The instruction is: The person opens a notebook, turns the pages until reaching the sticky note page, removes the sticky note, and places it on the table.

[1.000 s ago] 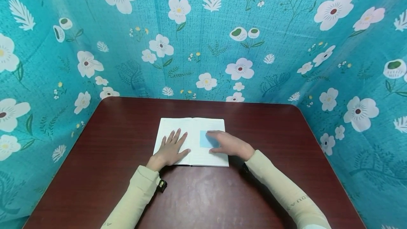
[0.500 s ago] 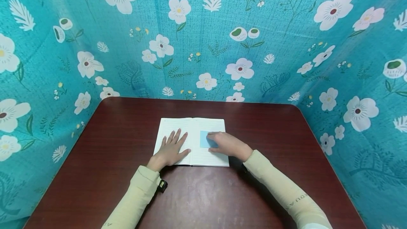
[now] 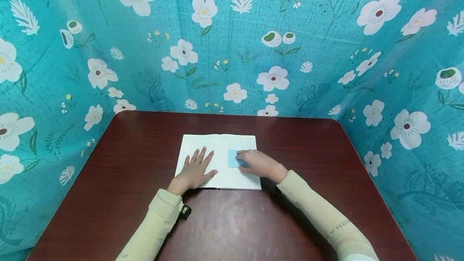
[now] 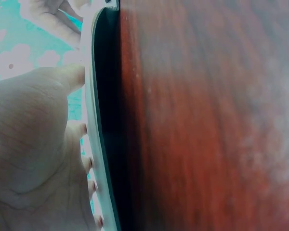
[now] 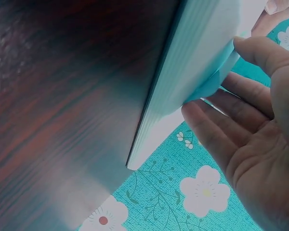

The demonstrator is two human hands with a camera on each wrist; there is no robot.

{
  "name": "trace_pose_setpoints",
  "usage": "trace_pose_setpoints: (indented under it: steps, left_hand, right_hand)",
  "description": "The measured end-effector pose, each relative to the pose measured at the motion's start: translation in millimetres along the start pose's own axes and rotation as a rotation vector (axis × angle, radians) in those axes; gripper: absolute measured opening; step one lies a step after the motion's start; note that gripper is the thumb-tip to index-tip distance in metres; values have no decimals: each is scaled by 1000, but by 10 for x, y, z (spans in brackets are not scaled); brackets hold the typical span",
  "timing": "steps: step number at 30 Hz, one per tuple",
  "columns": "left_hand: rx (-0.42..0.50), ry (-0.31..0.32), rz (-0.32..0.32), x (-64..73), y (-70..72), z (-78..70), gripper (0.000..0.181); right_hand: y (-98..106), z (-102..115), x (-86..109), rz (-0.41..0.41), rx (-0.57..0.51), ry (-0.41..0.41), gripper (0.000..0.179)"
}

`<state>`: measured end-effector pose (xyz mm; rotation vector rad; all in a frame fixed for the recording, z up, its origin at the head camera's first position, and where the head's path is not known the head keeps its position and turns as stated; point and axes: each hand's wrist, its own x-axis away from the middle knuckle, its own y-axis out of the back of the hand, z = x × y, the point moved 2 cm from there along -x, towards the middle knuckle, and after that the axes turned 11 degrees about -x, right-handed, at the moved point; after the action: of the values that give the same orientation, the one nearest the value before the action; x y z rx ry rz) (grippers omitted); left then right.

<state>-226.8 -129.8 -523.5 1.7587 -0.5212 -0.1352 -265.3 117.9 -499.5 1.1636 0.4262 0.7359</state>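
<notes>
An open notebook (image 3: 237, 180) with lined white pages lies on the table. On its left page my left hand (image 3: 193, 172) rests flat, fingers spread; in the left wrist view the thumb and fingertips touch the page along the notebook's edge (image 4: 97, 120). A light blue square sticky note (image 3: 233, 158) sits on the right page. My right hand (image 3: 259, 164) pinches its right side between thumb and fingers. Seen from the right wrist, the note (image 5: 209, 86) bulges up from the page between the thumb and the fingertips. Part of it is hidden beneath the hand.
The dark reddish-brown table (image 3: 145, 140) surrounds the notebook on all sides. A teal floral curtain (image 3: 224, 51) stands behind the table and along both sides. A small black device (image 3: 185, 212) is worn at the left wrist.
The right hand has lowered onto the sticky note, and its thumb and fingers have drawn closer together on it. The left hand and the notebook have stayed in place.
</notes>
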Motion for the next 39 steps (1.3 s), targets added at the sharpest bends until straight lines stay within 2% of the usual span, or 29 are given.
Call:
trace_pose_setpoints:
  steps: [8, 16, 22, 29, 39]
  left_hand:
    - [-4, 4, 5, -1, -1, -5, 73]
    - [11, -3, 2, 0, -15, -4, 73]
    - [11, 4, 1, -41, -63, 34, 74]
    - [27, 0, -1, -67, -129, 91, 76]
    - [40, -7, -8, -45, -84, 52, 74]
  right_hand:
    - [24, -16, -31, -38, -22, 32, 27]
    - [87, -76, -70, -89, -132, 19, 34]
    - [155, -97, -99, -137, -121, 8, 35]
    - [211, -105, -132, -145, -109, -14, 33]
    - [221, -115, -202, -145, -67, -25, 33]
